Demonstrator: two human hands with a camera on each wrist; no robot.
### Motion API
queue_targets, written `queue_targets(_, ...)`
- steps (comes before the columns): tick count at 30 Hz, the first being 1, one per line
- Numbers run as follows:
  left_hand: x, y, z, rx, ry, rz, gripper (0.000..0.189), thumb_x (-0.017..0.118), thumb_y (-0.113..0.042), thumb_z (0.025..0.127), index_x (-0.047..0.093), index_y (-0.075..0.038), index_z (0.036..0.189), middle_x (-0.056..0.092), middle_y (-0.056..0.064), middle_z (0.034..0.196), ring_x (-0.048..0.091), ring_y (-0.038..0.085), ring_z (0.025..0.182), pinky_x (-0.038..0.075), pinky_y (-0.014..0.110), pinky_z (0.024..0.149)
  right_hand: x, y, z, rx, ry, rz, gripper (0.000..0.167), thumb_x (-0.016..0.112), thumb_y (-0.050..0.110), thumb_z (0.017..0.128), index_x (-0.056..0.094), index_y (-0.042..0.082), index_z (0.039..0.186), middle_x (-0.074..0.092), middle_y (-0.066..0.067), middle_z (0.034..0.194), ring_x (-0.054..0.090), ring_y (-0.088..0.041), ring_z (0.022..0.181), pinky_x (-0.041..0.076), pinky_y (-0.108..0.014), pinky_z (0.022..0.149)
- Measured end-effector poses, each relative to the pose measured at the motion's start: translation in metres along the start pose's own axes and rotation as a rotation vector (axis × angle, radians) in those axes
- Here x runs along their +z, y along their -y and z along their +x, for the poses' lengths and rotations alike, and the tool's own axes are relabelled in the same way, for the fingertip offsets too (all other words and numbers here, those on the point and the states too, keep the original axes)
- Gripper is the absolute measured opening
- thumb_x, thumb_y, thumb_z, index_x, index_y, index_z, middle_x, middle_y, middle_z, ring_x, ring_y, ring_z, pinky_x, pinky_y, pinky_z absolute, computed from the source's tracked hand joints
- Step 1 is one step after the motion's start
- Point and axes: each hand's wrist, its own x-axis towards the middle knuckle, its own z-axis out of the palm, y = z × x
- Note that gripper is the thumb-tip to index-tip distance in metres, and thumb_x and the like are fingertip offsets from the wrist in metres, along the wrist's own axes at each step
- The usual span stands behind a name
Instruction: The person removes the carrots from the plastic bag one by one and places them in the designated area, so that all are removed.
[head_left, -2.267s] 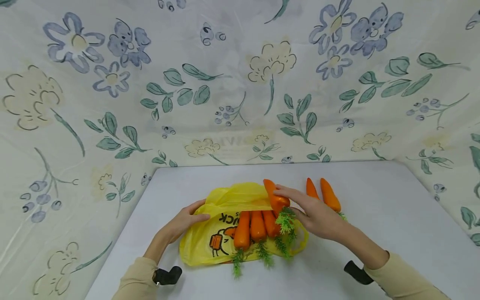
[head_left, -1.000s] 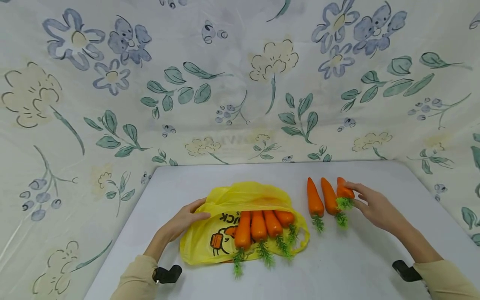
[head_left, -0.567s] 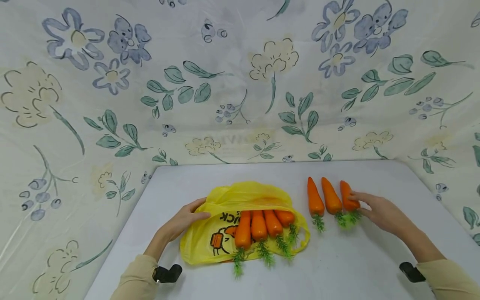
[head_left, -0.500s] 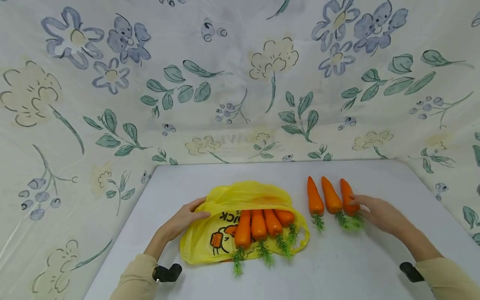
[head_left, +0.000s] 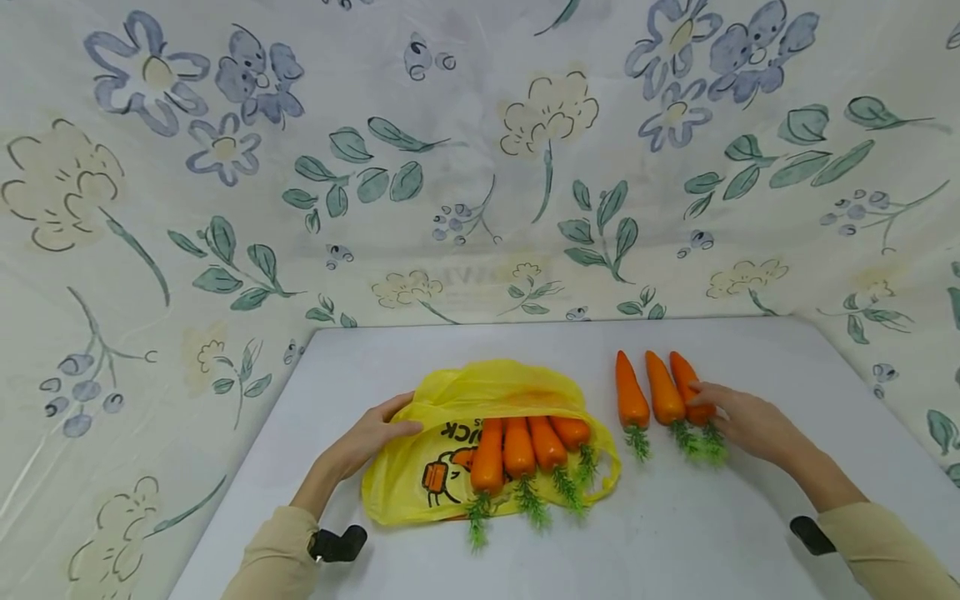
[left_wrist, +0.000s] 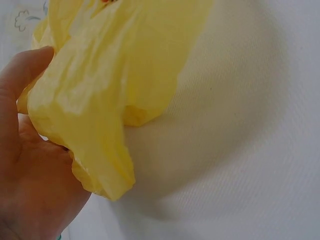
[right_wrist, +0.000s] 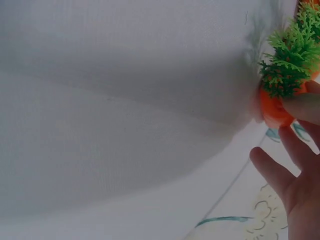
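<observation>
My left hand (head_left: 367, 437) holds the left side of a yellow plastic bag (head_left: 397, 496), thumb on top and the other fingers mostly hidden behind it. In the left wrist view the bag (left_wrist: 95, 95) hangs in crumpled folds by the thumb. Several artificial carrots (head_left: 489, 462) poke from the bag's mouth, green tops toward me and tips covered. On the right, my right hand (head_left: 753, 425) pinches a carrot (head_left: 681, 371) lying on the table. The right wrist view shows thumb and fingers at this carrot's thick end (right_wrist: 272, 107), beside its leafy top (right_wrist: 287, 65).
Two more carrots (head_left: 632, 396) (head_left: 663, 396) lie in a row just left of the pinched one, tips pointing away. The white table (head_left: 660, 533) ends at the back against a flower-printed curtain (head_left: 465, 183). Each wrist wears a black camera (head_left: 341, 544).
My right hand has carried one carrot from the bag's mouth to the right of the row, straightened it and shifted it left against its neighbour. The left hand has stayed on the bag.
</observation>
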Motion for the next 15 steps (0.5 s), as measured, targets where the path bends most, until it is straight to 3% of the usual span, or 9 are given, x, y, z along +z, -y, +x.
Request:
queue_targets(9,0.0014,-0.0006,0.0004,-0.005,-0.012,0.007,0.074,0.066,-0.033,0.094,0.033,-0.008,0.154,0.030,0.019,0.159,0.031,0.039,0.143,0.025,0.055,0.117,-0.0020,-0.0024,-0.0015,-0.043,-0.028,-0.050,0.029,0.069,-0.001,0.087,0.069,0.008,0.114,0.054,-0.024,0.139,0.055,-0.045,0.120,0.052,-0.055,0.088)
queue_targets(15,0.0021,-0.0003,0.0005,-0.013,-0.019,0.016,0.074,0.066,-0.034,0.094,0.033,-0.008,0.154,0.031,0.019,0.158,0.034,0.039,0.141,0.027,0.055,0.116,-0.0027,-0.0049,-0.0017,-0.039,-0.024,-0.043,0.032,0.070,0.000,0.087,0.067,0.006,0.118,0.053,-0.025,0.140,0.054,-0.046,0.121,0.051,-0.057,0.090)
